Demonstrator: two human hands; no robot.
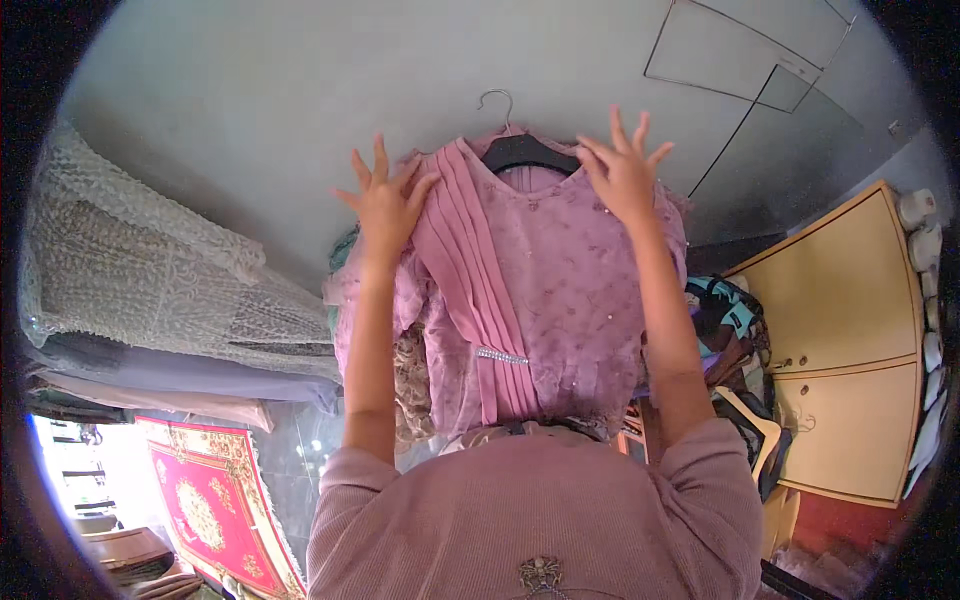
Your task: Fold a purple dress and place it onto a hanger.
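A pink patterned dress [562,255] with a pleated sash and a sparkling band hangs in front of me on a black clothes hanger [529,152]. The metal hook [496,94] of the hanger stands above the collar, against the wall. My left hand [386,191] is at the shoulder on the pleated side, thumb and forefinger close to the fabric and the other fingers spread. At the opposite shoulder, my right hand [622,169] pinches the edge near the neckline between thumb and forefinger, its other fingers raised.
Cream lace fabric [172,277] and folded cloths [202,379] lie at left. A red patterned rug [202,495] is on the lower left floor. At right stand a yellow cabinet [840,285] and a pile of clothes and bags [731,322]. A wire frame [697,88] is on the wall.
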